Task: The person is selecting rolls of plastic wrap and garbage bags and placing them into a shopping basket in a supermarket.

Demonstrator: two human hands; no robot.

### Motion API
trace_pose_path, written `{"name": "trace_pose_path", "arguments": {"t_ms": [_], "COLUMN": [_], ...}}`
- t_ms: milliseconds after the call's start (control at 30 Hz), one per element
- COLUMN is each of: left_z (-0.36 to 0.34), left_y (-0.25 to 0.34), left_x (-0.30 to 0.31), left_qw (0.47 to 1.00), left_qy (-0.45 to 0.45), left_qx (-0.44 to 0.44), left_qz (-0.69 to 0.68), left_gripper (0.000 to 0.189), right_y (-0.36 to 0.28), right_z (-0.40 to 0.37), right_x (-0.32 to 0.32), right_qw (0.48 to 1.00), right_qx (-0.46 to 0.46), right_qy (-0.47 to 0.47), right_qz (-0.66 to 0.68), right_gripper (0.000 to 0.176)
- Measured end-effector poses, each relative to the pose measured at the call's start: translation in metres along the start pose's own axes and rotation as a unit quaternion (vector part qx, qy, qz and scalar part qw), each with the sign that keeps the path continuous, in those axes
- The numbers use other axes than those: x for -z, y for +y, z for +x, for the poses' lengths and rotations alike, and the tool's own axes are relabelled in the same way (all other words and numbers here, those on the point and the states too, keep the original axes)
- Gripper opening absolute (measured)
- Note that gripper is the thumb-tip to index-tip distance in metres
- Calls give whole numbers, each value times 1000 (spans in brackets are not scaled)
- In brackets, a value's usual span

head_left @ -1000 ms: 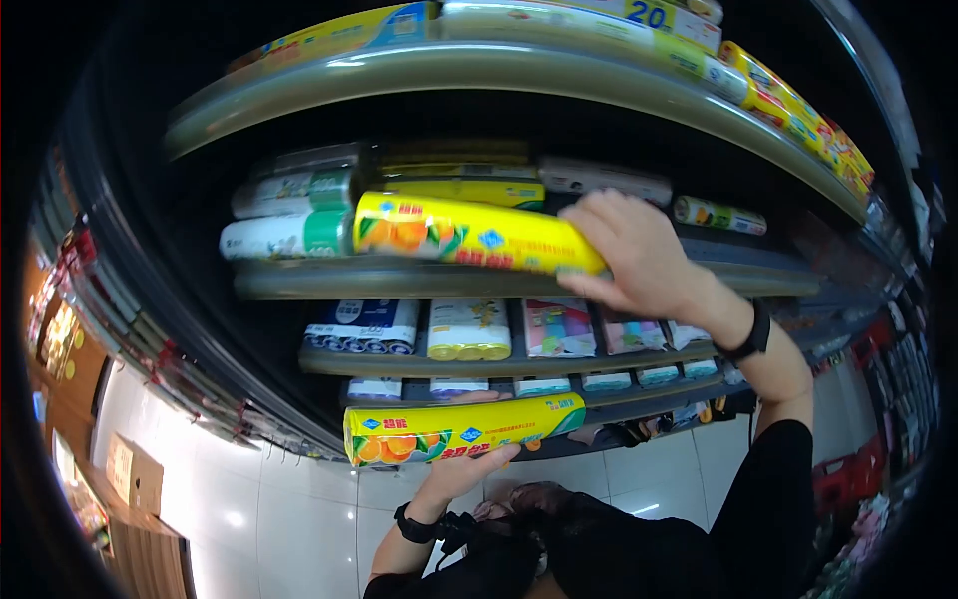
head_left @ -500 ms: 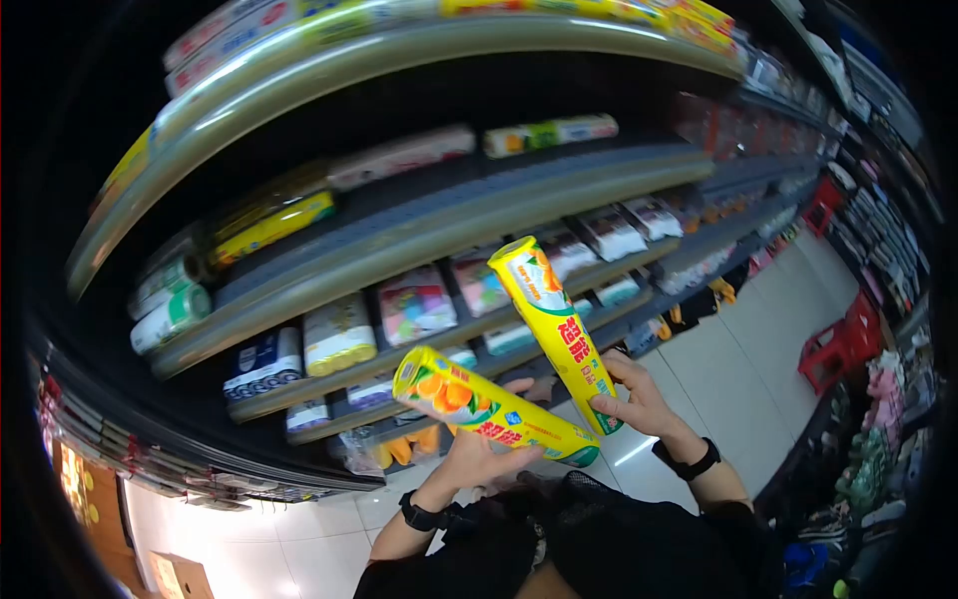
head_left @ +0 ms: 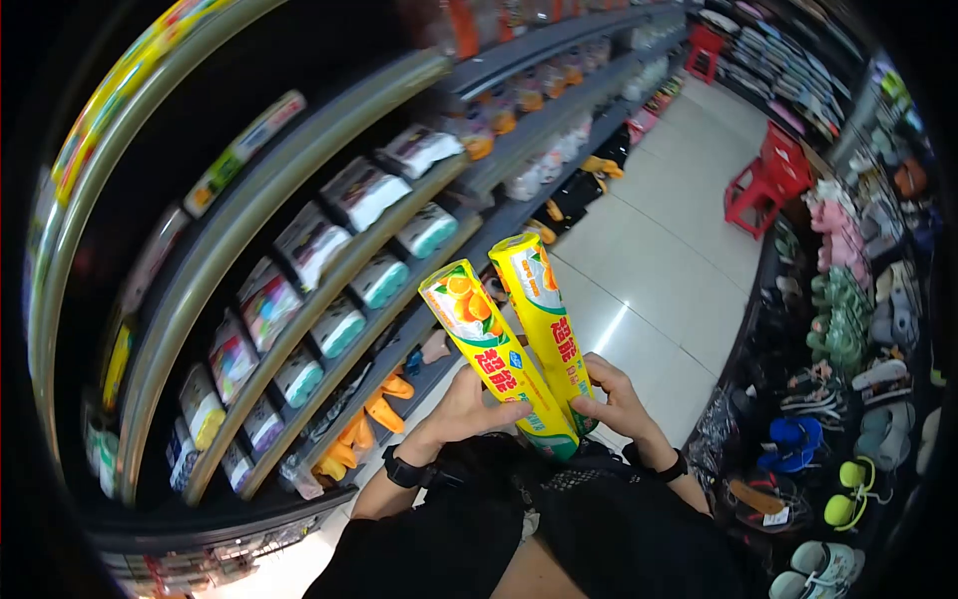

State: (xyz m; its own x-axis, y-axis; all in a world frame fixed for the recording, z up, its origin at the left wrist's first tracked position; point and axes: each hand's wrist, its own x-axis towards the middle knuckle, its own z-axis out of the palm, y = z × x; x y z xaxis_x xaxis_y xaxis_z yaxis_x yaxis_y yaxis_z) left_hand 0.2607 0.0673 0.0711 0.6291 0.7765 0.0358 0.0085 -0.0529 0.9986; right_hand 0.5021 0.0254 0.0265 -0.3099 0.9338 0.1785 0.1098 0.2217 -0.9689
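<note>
Two long yellow roll packs, printed with oranges and red characters, are held in front of my chest. My left hand [head_left: 473,410] grips the left roll pack [head_left: 499,364] near its lower end, thumb across the front. Around the lower part of the right roll pack [head_left: 544,309] my right hand [head_left: 611,400] is closed. The packs lean close together, their lower ends touching or nearly so and their tops slightly apart. Most fingers of both hands are hidden behind the packs.
Shelves [head_left: 374,240] of packaged goods rise on the left, with orange gloves [head_left: 384,401] hanging low. A tiled floor [head_left: 659,270] runs ahead as an aisle. On the right stand red stools [head_left: 768,185] and racks of slippers, including green ones [head_left: 843,319] and blue ones [head_left: 791,442].
My view has turned right, toward the aisle. The two roll packs have come closer together, and the left one has swung more upright. Both hands keep their hold.
</note>
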Motion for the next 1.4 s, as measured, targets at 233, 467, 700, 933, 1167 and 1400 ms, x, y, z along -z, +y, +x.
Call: {"name": "trace_pose_path", "arguments": {"t_ms": [233,467,700,933,1167,1400], "left_z": [136,311,525,681,826,986], "left_y": [-16,-38,-43,-48,-69,-70], "left_x": [-26,-31,-35,-61,-112,-193], "left_qw": [984,973,941,912,913,924], "left_qy": [-129,-210,-290,-338,-341,-297], "left_qx": [73,75,124,189,202,208], "left_qz": [-95,-62,-124,-137,-96,-122], "left_gripper": [53,49,49,51,56,53], "right_y": [39,71,105,148,209,218], "right_z": [4,67,155,204,233,260], "right_x": [84,198,340,448,577,778], "right_qw": [996,982,964,937,929,941], "right_qx": [-44,-103,-110,-160,-159,-141], "right_qy": [82,156,240,303,319,304], "right_qz": [0,11,-29,69,98,49], "right_gripper": [41,44,36,37,39,41]}}
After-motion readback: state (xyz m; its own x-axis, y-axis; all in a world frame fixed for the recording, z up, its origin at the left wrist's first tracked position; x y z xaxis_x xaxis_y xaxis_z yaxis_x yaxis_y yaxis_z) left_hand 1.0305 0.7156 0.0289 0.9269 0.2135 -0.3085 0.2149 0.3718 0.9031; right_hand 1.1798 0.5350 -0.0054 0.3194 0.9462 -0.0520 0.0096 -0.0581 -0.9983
